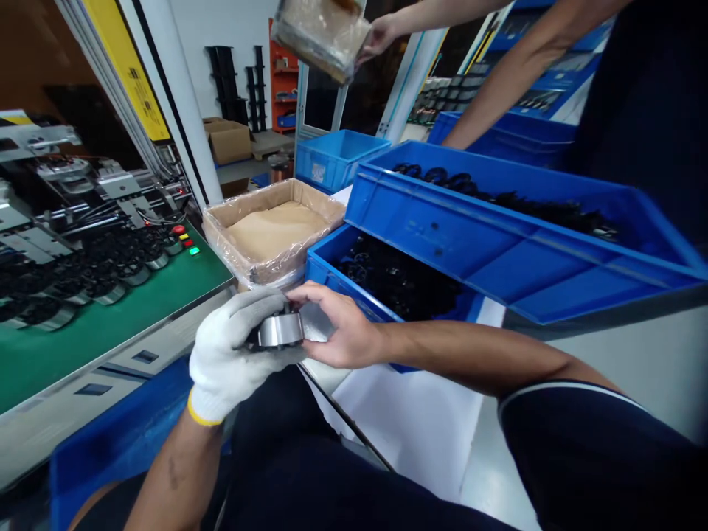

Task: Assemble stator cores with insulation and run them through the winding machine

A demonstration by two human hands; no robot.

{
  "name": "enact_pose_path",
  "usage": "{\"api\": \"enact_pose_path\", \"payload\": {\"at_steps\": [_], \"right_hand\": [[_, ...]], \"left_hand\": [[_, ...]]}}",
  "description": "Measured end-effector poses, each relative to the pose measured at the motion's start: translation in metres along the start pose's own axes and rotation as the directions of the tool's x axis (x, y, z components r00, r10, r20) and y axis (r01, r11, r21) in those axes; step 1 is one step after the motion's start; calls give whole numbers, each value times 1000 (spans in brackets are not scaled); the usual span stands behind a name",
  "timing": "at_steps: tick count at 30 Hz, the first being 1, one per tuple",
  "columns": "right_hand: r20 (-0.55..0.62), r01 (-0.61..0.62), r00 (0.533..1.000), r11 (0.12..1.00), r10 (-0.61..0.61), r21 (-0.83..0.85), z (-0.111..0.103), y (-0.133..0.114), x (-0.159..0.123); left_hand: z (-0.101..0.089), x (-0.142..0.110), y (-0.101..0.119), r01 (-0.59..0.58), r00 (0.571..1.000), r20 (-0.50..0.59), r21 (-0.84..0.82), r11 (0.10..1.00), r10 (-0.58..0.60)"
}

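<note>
My left hand (235, 354), in a white glove with a yellow cuff, is curled round a round silver metal part (281, 329) with a dark core. My bare right hand (337, 332) pinches the same part from the right, thumb on top. Both hands hover in front of my lap, just before a blue bin (326, 274) filled with black ring-shaped parts (398, 280).
A plastic-lined cardboard box (221, 221) stands behind my hands. A bigger blue crate (498, 251) lies stacked at the right. On the left a green machine table (110, 317) carries several round fixtures (110, 287). Another person's hand (379, 35) holds up a plastic-wrapped box (321, 33).
</note>
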State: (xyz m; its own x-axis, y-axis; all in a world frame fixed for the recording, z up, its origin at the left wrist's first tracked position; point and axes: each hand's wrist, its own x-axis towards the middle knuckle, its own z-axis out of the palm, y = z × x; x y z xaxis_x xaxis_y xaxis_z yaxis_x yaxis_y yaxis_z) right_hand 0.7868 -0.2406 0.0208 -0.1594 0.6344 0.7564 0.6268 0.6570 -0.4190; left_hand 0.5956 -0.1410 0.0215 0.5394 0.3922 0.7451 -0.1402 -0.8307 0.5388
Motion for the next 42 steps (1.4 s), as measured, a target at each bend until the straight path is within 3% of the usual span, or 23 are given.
{"api": "enact_pose_path", "payload": {"at_steps": [2, 5, 7, 11, 16, 19, 24, 27, 30, 32, 35, 37, 39, 40, 42], "right_hand": [[-18, 24, 1000, 1000, -24, -14, -3, 1, 3], [-20, 68, 997, 992, -70, -103, -7, 5, 6], [13, 105, 995, 982, -104, -156, -7, 7, 5], [87, 183, 982, 962, -168, -204, -4, 10, -1], [99, 58, 994, 971, -36, -230, -5, 8, 0], [132, 100, 989, 974, -74, -201, -7, 7, 3], [125, 128, 987, 972, -104, -199, -5, 6, 1], [159, 114, 984, 974, -83, -198, -3, 5, -3], [180, 93, 982, 966, -49, -242, -3, 7, -6], [163, 67, 986, 955, -20, -288, -4, 10, -7], [157, 33, 987, 952, 15, -303, -5, 15, -8], [196, 41, 981, 959, 16, -282, -5, 16, -9], [230, 60, 973, 965, 0, -257, -5, 17, -9], [235, 68, 972, 966, -7, -250, -5, 17, -9], [224, 81, 974, 965, -24, -249, -4, 19, -10]], "left_hand": [[10, -11, -6, 130, 989, -32, -255, 958, -143], [19, -23, -11, 300, 953, 95, -435, 849, -288], [21, -25, -10, 366, 931, 134, -316, 875, -341], [20, -18, 0, 324, 945, 72, -41, 945, -320], [23, -21, 0, 375, 927, 84, -240, 895, -366], [21, -24, -5, 286, 958, 53, -233, 930, -282], [15, -26, -9, 108, 992, 53, 170, 980, -118], [17, -28, -8, 11, 1000, 25, 213, 977, -17], [13, -33, -7, 59, 998, -36, 226, 972, -53], [-1, -37, -13, 152, 986, -114, 280, 948, -125], [-43, -41, -36, 418, 897, -331, 425, 803, -291], [-81, -43, -57, 635, 771, -456, 503, 586, -444], [-116, -43, -75, 769, 632, -531, 520, 372, -565], [-131, -44, -82, 800, 589, -559, 509, 319, -584], [-154, -48, -91, 827, 556, -599, 470, 308, -577]]}}
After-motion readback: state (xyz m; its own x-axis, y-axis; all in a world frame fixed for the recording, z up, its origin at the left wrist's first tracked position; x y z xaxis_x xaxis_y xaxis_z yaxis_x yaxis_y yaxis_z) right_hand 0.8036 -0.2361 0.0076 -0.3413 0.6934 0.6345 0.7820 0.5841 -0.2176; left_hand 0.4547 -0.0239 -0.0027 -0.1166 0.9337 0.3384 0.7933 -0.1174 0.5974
